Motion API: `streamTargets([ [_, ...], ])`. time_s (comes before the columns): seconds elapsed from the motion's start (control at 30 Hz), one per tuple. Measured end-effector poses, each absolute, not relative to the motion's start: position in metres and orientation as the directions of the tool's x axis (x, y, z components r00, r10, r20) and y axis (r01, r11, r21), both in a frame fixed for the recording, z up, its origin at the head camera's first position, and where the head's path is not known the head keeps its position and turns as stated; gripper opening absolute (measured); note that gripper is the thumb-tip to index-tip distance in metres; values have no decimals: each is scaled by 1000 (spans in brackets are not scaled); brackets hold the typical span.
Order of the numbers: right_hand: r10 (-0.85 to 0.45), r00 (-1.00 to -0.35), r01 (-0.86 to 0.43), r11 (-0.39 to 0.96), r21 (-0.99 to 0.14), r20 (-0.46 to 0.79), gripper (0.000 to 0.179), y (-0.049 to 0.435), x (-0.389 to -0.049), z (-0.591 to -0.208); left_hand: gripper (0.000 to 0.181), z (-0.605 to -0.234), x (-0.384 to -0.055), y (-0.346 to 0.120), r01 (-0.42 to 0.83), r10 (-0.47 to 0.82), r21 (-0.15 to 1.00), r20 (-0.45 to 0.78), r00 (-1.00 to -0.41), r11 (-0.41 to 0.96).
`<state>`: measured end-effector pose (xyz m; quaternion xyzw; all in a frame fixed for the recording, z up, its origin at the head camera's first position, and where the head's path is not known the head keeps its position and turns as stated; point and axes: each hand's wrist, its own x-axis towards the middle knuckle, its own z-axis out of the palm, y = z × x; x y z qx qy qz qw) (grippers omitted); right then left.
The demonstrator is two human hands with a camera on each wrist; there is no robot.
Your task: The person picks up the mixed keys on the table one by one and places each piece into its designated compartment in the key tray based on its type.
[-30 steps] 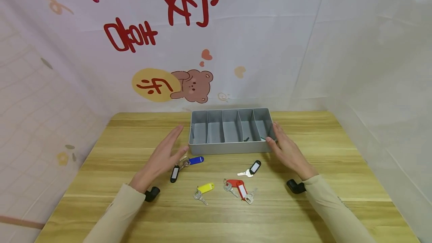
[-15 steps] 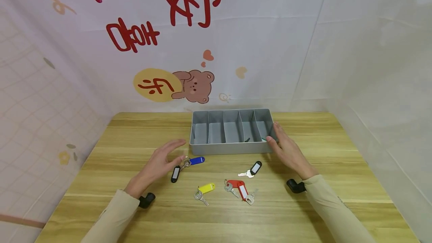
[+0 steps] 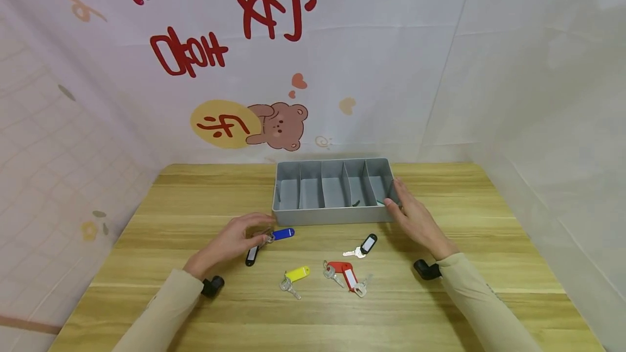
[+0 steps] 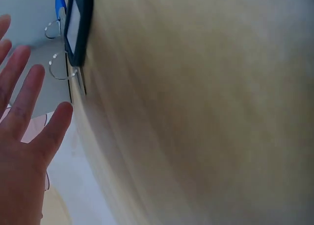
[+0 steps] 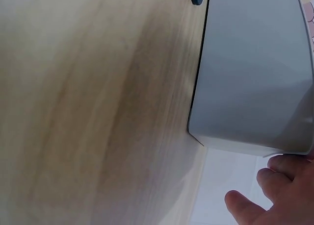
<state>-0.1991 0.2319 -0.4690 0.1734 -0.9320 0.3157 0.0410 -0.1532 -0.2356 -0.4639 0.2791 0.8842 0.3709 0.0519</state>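
My left hand is low over keys with a blue key tag and a black key tag at the box's front left. In the left wrist view its fingers are spread, apart from the key ring and black tag. My right hand holds the right end wall of the grey compartment box, its thumb over the rim and fingers outside. A small dark piece lies in the fourth compartment; a greenish edge shows in the last, partly hidden by the thumb.
Nearer on the wooden table lie a key with a yellow tag, keys with two red tags and a key with another black tag. A printed white cloth stands behind the box.
My left hand has come down from beside the box's left end to the blue- and black-tagged keys, its fingers bending more. My right hand and the box have stayed in place.
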Motion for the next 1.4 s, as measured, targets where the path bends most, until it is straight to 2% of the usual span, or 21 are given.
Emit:
streamTargets([
  [0.2,-300,-934,-355,742,-569,192,73,231,-198,-471,28,-468,-161,-236,457,572,690,77,-817,561],
  [0.6,-296,-935,-353,746,-565,194,74,231,-199,-467,27,-467,-173,-233,424,596,702,0,-803,572],
  [0.93,-303,-934,-356,749,-559,189,73,230,-198,-468,19,-474,-177,-234,513,626,646,67,-777,566],
  [1.13,-299,-936,-352,754,-554,189,73,228,-197,-470,10,-475,-177,-232,507,604,619,65,-795,600],
  [1.4,-297,-934,-357,757,-547,199,73,230,-198,-469,9,-471,-172,-231,487,570,636,89,-817,599],
])
